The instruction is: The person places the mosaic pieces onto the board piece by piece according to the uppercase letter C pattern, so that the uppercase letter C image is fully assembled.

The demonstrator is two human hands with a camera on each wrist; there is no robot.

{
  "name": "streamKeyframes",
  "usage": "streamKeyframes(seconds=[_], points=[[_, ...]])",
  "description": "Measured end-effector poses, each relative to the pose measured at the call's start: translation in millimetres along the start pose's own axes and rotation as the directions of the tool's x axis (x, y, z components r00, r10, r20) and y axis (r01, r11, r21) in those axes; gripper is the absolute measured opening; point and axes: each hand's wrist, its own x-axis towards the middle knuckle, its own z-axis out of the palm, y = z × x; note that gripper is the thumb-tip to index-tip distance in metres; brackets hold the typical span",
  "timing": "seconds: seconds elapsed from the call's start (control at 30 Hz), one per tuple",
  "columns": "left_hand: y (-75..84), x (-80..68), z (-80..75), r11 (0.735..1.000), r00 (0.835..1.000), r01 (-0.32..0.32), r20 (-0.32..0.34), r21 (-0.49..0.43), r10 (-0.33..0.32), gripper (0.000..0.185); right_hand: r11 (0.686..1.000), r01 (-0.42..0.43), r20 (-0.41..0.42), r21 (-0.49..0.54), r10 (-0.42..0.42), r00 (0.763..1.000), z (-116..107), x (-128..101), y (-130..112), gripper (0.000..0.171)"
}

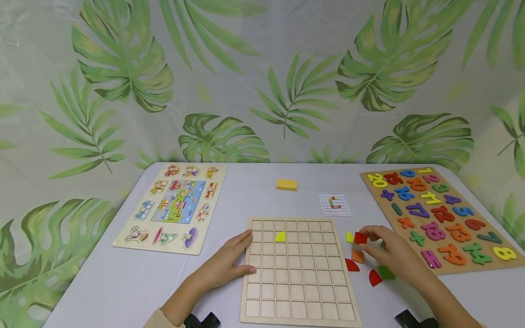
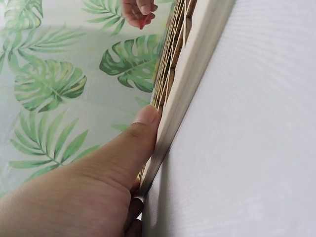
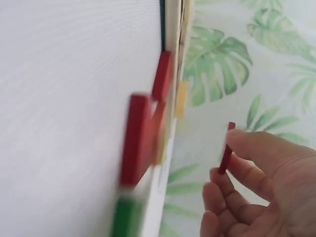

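A red tile (image 1: 360, 238) is being pinched by the right hand (image 1: 389, 253) at the grid board's (image 1: 299, 291) three o'clock, the board being steadied by flat left-hand (image 1: 229, 262) fingers; one yellow tile (image 1: 280, 236) is placed, most cells remaining unfilled.

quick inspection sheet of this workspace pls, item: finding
surface: pale table, leaf-print cloth behind
job's things: grid board with one yellow piece; red piece; loose pieces beside the board; pattern card
clutter: vehicle puzzle, number puzzle, yellow block
grippers: left hand rests on the board's left edge; right hand pinches the red piece
cables: nothing seen
surroundings: leaf-print backdrop
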Motion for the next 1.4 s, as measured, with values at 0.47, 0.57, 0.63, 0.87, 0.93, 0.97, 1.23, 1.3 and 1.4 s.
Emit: streamKeyframes(seconds=[0.47,0.57,0.63,0.87,0.93,0.97,1.23,1.3,1.4], points=[[-0.8,0.1,-0.1,1.0,1.0,-0.007,-0.001,0.011,0.007,0.083,0.921,0.366,-0.131,0.135,-0.349,0.928,31.7,39.7,-73.2,0.031],[-1.3,0.8,0.1,1.0,1.0,-0.019,-0.007,0.016,0.019,0.083,0.905,0.383,-0.095,0.185,-0.372,0.923,43.8,49.4,-77.7,0.03],[-1.6,1.2,0.2,1.0,1.0,-0.026,-0.008,0.018,0.026,0.083,0.902,0.373,-0.056,0.22,-0.37,0.927,52.5,55.0,-77.2,0.029],[-3.5,0.9,1.6,1.0,1.0,-0.021,-0.007,0.014,0.021,0.083,0.94,0.255,0.125,0.226,-0.288,0.95,74.7,64.8,-67.0,0.026],[-3.6,0.6,1.6,1.0,1.0,-0.022,-0.01,0.01,0.022,0.083,0.946,0.241,0.146,0.217,-0.276,0.95,76.8,65.2,-64.8,0.026],[-3.6,0.5,1.5,1.0,1.0,-0.024,-0.012,0.009,0.024,0.083,0.946,0.244,0.15,0.214,-0.278,0.949,77.6,65.6,-64.0,0.025],[-3.4,0.0,0.7,1.0,1.0,-0.02,-0.009,0.008,0.02,0.083,0.939,0.263,0.169,0.224,-0.303,0.938,80.6,68.6,-61.8,0.03],[-3.5,0.1,0.6,1.0,1.0,-0.016,-0.008,0.014,0.016,0.083,0.94,0.257,0.17,0.223,-0.298,0.939,80.8,68.1,-61.9,0.03],[-3.7,0.5,0.7,1.0,1.0,-0.015,-0.005,0.016,0.015,0.083,0.943,0.247,0.163,0.223,-0.286,0.944,80.9,67.4,-62.1,0.025]])
